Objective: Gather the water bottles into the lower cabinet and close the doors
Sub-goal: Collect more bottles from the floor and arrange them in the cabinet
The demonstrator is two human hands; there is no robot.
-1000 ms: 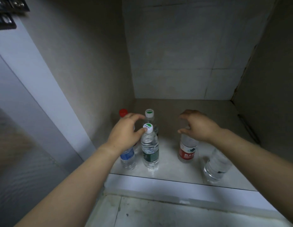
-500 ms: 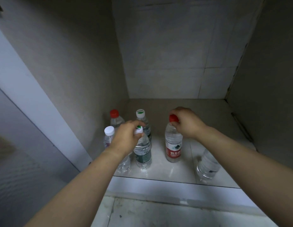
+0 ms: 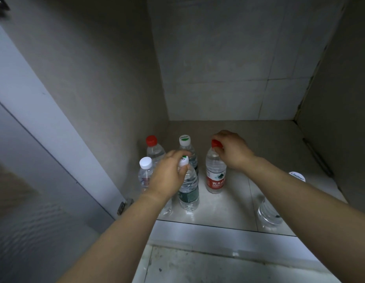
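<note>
Several clear water bottles stand on the tiled floor (image 3: 228, 207) of the open lower cabinet. My left hand (image 3: 169, 176) grips the neck of the green-label bottle (image 3: 188, 193), just under its white and green cap. My right hand (image 3: 231, 150) pinches the red cap of the red-label bottle (image 3: 215, 176). Behind them stand a red-capped bottle (image 3: 154, 149) and a white-and-green-capped bottle (image 3: 186, 148). A white-capped bottle (image 3: 145, 172) sits at the left, partly behind my left wrist. Another bottle (image 3: 268, 213) stands at the right, mostly hidden by my right forearm.
The open left cabinet door (image 3: 45, 139) stands beside my left arm, with a metal hinge (image 3: 123, 206) at its lower edge. The cabinet's pale front sill (image 3: 218, 235) runs across below the bottles. The tiled back wall (image 3: 228, 68) and side walls enclose the space.
My right hand came down onto the red-label bottle's cap and stays there. My left hand shifted from the white-capped bottle's top to the green-label bottle's neck. The view tilted slightly.
</note>
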